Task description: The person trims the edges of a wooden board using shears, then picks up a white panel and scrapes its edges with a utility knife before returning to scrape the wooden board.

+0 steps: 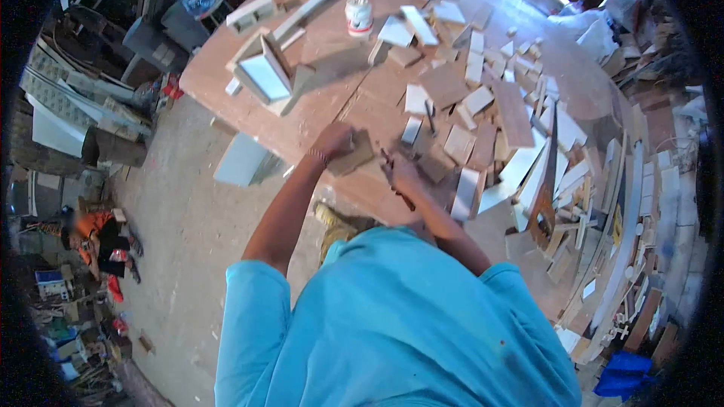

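Note:
My left hand [334, 140] is closed at the upper left edge of a small brown wooden block [353, 155], which lies at the near edge of the worktable. Just right of the block, my right hand [404, 173] is wrapped round a dark hand tool [408, 202] that looks like pliers. Its dark tip points toward the block, with a small gap between them. Most of the tool is hidden by my fingers. Beyond my right hand, a thin dark tool [430, 117] stands among the wood offcuts [460, 143].
On the worktable [317, 113] are a box-like wooden frame [264, 75] and a white tub [359, 16] with a stick in it. A handsaw [544, 203] leans among offcuts at right. A pale board [241, 160] is beside the table. Another person [98, 237] sits far left.

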Demonstrator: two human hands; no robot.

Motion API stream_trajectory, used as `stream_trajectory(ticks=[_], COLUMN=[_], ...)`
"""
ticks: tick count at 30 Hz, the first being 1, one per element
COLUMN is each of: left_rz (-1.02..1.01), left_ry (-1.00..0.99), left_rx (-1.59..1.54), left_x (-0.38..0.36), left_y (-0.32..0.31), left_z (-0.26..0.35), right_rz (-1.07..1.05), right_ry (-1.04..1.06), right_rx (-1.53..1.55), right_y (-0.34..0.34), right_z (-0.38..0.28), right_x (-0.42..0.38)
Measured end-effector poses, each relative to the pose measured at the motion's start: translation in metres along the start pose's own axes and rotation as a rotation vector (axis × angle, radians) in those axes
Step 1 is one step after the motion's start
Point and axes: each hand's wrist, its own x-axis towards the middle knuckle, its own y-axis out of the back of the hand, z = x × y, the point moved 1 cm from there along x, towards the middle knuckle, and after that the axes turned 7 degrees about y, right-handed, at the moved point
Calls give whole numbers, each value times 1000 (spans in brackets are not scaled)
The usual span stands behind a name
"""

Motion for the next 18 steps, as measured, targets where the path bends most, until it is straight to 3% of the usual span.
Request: stream_trajectory(ticks=[3,6,8,11,14,18], left_rz=[-147,-107,-200,-176,-48,-101], left_ry=[184,130,194,195,80,168], left_rx=[49,103,140,174,160,166], left_x=[3,6,6,5,1,0], left_y=[8,3,12,10,5,5], left_z=[13,14,22,29,30,33], right_rz=[-31,-75,-90,-24,19,30], right_ry=[121,168,134,173,165,129], right_rx=[-42,-303,-261,-152,-176,-297], right_y=[-8,-22,-30,-28,-40,-40], right_z=[16,40,51,42,60,51], right_x=[1,19,24,14,30,22])
